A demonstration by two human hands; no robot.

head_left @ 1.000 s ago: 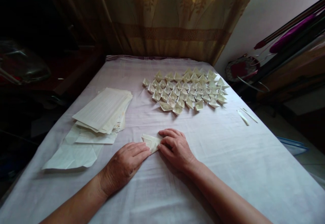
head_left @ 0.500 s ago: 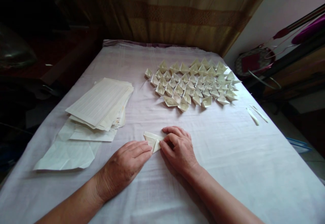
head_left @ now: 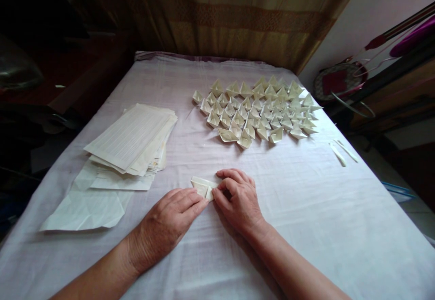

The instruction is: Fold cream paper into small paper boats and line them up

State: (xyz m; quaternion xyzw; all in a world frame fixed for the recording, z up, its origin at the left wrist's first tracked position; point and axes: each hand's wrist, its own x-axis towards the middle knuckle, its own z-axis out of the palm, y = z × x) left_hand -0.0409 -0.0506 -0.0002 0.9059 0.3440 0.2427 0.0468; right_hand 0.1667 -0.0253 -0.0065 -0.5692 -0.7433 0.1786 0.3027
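A small piece of folded paper [head_left: 201, 186] lies on the cloth in front of me, its layered flaps showing between my hands. My left hand [head_left: 170, 223] grips its left lower edge, the fingers close together and the thumb at the near side. On the right end, my right hand [head_left: 240, 200] pinches the paper between thumb and curled index finger, with the other fingers bent above. Both hands partly hide the piece. Beyond them, several folded paper boats [head_left: 251, 112] stand packed together in rows.
A stack of lined paper sheets [head_left: 129, 137] lies at the left, with a creased loose sheet [head_left: 84, 209] under its near side. Two thin paper strips [head_left: 338, 155] rest near the right edge of the cloth-covered surface [head_left: 306, 236]. A curtain [head_left: 238, 14] hangs behind.
My left thumb and fingertips have slid slightly to the right along the lower edge of the folded paper. My right hand keeps its pinch almost unmoved.
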